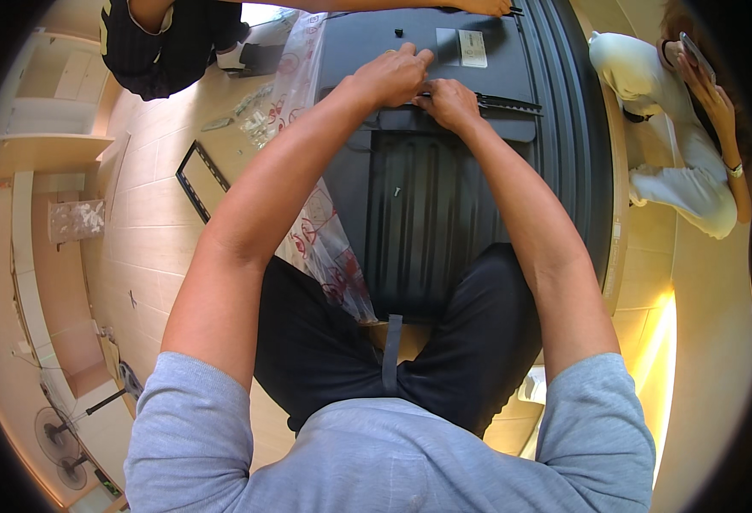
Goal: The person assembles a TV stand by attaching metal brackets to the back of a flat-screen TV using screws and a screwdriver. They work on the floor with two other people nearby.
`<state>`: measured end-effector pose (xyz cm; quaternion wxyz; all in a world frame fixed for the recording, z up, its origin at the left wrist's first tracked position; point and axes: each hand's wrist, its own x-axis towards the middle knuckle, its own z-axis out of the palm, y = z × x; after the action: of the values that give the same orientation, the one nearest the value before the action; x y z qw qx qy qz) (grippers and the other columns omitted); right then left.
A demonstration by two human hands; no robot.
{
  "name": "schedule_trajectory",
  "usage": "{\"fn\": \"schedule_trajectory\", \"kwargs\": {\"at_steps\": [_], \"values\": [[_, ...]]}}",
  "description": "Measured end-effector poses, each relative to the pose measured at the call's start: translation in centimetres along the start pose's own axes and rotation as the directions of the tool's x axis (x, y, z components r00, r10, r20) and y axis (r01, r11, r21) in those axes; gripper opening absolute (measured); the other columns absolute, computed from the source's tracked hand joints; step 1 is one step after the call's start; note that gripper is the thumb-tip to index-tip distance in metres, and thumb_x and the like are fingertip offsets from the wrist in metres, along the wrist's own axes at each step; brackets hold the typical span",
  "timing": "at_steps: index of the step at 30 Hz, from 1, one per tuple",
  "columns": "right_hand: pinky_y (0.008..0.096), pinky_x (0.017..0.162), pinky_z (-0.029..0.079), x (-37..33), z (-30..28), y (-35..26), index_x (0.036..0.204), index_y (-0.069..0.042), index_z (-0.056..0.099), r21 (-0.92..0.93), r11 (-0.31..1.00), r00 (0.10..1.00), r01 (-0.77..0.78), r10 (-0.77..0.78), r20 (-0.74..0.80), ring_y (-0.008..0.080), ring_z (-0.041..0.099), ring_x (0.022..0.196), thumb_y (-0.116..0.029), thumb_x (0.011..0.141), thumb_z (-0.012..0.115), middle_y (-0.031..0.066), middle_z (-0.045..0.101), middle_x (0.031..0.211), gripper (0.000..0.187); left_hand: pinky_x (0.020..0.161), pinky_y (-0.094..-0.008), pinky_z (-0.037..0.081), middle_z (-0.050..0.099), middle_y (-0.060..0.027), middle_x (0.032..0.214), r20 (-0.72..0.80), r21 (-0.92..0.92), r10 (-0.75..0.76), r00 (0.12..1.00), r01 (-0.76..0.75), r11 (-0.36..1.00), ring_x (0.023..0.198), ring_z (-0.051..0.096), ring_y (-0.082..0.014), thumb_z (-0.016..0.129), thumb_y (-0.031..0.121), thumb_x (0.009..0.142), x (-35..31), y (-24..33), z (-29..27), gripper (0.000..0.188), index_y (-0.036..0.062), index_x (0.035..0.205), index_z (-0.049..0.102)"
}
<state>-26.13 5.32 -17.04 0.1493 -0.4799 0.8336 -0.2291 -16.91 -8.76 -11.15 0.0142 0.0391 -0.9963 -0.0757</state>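
Observation:
A large black ribbed panel (419, 256), which looks like the back of a television, lies flat in front of me. My left hand (393, 77) is over its upper part, fingers curled down and pressed together. Close beside it, my right hand (451, 104) has thumb and fingers pinched together. Whatever is between the fingers of either hand is hidden. A slotted black metal bracket (511, 105) lies across the panel and runs in under my right hand. A small screw (397, 191) rests on the ribbed part nearer me, and a small black piece (399, 32) lies beyond my hands.
Another person's hand (483, 7) reaches over the panel's far edge. At the right, someone in white trousers (692, 171) holds a phone (697, 56). Printed plastic wrapping (329, 244) lies along the panel's left side. On the floor are a black rectangular frame (192, 175) and clear bags (260, 126).

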Motion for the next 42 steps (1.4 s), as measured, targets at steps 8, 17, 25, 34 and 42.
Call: {"fn": "schedule_trajectory", "kwargs": {"at_steps": [8,17,25,34,42], "values": [[0.0503,0.087,0.055,-0.3,0.2,0.2,0.115,-0.022,0.079,0.023,0.999,0.999,0.025,-0.024,-0.047,0.0386,0.072,0.099,-0.04,0.09,0.075,0.0151,0.077,0.102,0.031,0.099,-0.0497,0.051,0.059,-0.0258,0.126,-0.004,-0.2,0.022,1.0,-0.022,0.98,0.113,0.062,-0.0462,0.066,0.013,0.092,-0.6,0.6,-1.5,0.04,0.0025,0.13,0.058],[0.0464,0.09,0.056,-0.3,-0.5,-0.1,0.12,-0.022,0.076,-0.033,0.999,0.999,-0.019,0.02,0.035,0.0332,0.071,0.107,-0.041,0.088,0.078,0.0107,0.077,0.111,0.037,0.1,-0.0515,0.05,0.057,-0.0243,0.133,0.14,-0.049,-0.086,0.986,0.094,0.994,0.117,0.062,-0.0459,0.064,0.015,0.093,0.1,1.9,-3.1,0.045,0.0035,0.136,0.058],[0.0434,0.104,0.052,-1.9,-8.1,7.8,0.137,-0.014,0.068,-0.158,0.972,0.983,-0.172,0.18,0.035,0.033,0.065,0.124,-0.034,0.071,0.09,0.0141,0.072,0.13,0.073,0.097,-0.0518,0.05,0.056,-0.0208,0.132,0.156,-0.055,-0.078,0.985,0.088,0.995,0.115,0.062,-0.0448,0.066,0.011,0.092,0.0,1.4,-2.2,0.047,0.008,0.138,0.058],[0.0399,0.077,0.05,-7.9,-10.5,16.4,0.14,-0.014,0.066,0.066,0.954,0.956,-0.291,0.288,0.05,0.0244,0.063,0.084,-0.033,0.075,0.09,0.0087,0.064,0.086,0.071,0.092,-0.05,0.049,0.056,-0.0187,0.119,0.094,-0.094,-0.016,0.995,0.025,0.995,0.109,0.061,-0.041,0.069,0.007,0.092,-0.3,0.7,-1.8,0.041,0.0082,0.132,0.061],[0.0371,0.074,0.05,-8.3,-8.5,18.2,0.132,-0.012,0.07,0.29,0.927,0.962,-0.236,0.265,-0.065,0.0225,0.064,0.077,-0.032,0.084,0.085,0.0088,0.065,0.08,0.054,0.093,-0.0502,0.049,0.056,-0.0181,0.118,0.121,-0.107,-0.053,0.991,0.066,0.992,0.109,0.06,-0.0418,0.069,0.006,0.092,-0.3,1.3,-2.5,0.038,0.0067,0.129,0.063]]}}
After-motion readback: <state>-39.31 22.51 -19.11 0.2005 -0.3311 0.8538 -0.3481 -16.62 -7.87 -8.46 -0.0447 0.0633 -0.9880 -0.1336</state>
